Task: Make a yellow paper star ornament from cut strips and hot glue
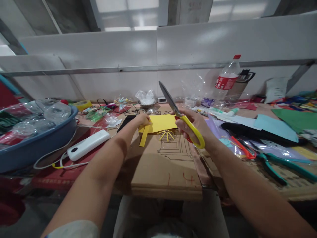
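A sheet of yellow paper [162, 123] spans the space between my hands, above a cardboard box. My left hand [144, 120] is closed on its left end, where a narrow yellow strip [144, 136] hangs down at a slant. In my right hand [192, 123] is a pair of scissors [189, 127] with a yellow handle, its dark blades pointing up and left, clear of the paper. The right fingers are also at the sheet's right edge; whether they pinch it I cannot tell. Just below the sheet, a small clear piece with spread yellow strips [167, 135] rests on the cardboard box [163, 172].
On the left stand a blue basin [61, 132] of plastic bottles and a white power strip [88, 144]. To the right lie green-handled pliers [274, 168], a black strip [257, 134] and coloured sheets. A red-labelled bottle [226, 82] stands at the back right.
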Available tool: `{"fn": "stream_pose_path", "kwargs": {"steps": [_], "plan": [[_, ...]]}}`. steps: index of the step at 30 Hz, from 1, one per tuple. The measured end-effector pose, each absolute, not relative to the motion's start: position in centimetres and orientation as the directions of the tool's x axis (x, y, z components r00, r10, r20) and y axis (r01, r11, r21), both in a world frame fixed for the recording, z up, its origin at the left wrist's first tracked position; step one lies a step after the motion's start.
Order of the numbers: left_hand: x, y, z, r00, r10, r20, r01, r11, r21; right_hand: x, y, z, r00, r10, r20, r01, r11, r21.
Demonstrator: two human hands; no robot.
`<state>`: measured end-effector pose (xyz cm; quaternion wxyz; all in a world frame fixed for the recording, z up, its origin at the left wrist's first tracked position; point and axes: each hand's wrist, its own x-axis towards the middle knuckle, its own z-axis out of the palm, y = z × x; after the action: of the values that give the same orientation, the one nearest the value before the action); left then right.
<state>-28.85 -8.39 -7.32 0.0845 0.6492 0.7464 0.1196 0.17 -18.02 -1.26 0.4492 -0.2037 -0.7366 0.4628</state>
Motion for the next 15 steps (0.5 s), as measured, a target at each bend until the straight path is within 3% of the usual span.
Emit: {"fn": "stream_pose_path", "kwargs": {"steps": [4,9,12,15], "plan": [[-29.6,-7.5,-7.1,-0.062,0.998,0.019,0.974,0.056,0.221,0.7,-17.5,-1.1,-0.766,0.554,0.326,0.051,0.558,-0.828],[-30.2,-7.0,-6.6,0.038,0.999,-0.005,0.987,-0.037,0.159,0.7,-17.6,-1.4,-0.972,0.224,-0.066,0.223,0.804,-0.552],[-30.5,-6.6,-6.4,0.088,0.996,-0.026,0.988,-0.084,0.13,0.5,-17.6,-2.3,-0.96,0.218,-0.177,0.273,0.872,-0.407],[-30.8,-6.1,-6.3,0.133,0.99,-0.046,0.985,-0.127,0.116,0.4,-17.7,-3.0,-0.945,0.259,-0.203,0.316,0.884,-0.343]]}}
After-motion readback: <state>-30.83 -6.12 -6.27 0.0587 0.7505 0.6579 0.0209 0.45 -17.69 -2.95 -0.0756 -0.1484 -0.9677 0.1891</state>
